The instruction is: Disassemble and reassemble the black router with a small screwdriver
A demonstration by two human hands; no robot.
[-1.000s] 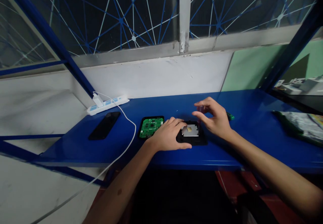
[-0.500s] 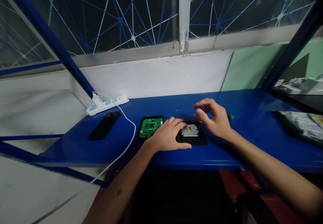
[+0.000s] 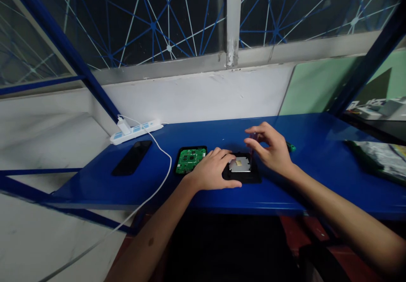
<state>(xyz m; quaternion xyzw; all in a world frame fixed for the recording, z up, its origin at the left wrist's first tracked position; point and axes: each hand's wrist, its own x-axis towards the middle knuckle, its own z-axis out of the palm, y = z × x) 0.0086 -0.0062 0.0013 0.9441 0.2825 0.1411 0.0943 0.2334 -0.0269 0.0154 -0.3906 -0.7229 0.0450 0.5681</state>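
A black plastic cover (image 3: 256, 177) lies flat on the blue table, and a silver metal plate (image 3: 244, 164) with a small tan square sits inside it. My left hand (image 3: 213, 171) grips the cover's left side, thumb at the near edge and fingers over the far one. Above the cover's right edge, my right hand (image 3: 269, 147) pinches the translucent purplish handle of a screwdriver (image 3: 253, 140), held upright. Its tip, at the plate's right side, is hard to make out. Left of my left hand rests a green circuit board (image 3: 190, 159) in a black case, partly hidden by that hand.
A black phone (image 3: 132, 158) and a white power strip (image 3: 137, 132) with a plug lie on the left. A white cable (image 3: 168, 171) crosses the table's left part. Behind my right hand is a green-handled tool (image 3: 291, 147). A silvery bag (image 3: 380, 157) lies far right.
The view has shifted very slightly. My right fingers have changed their pose a little around the screwdriver handle; my left hand keeps its place on the cover.
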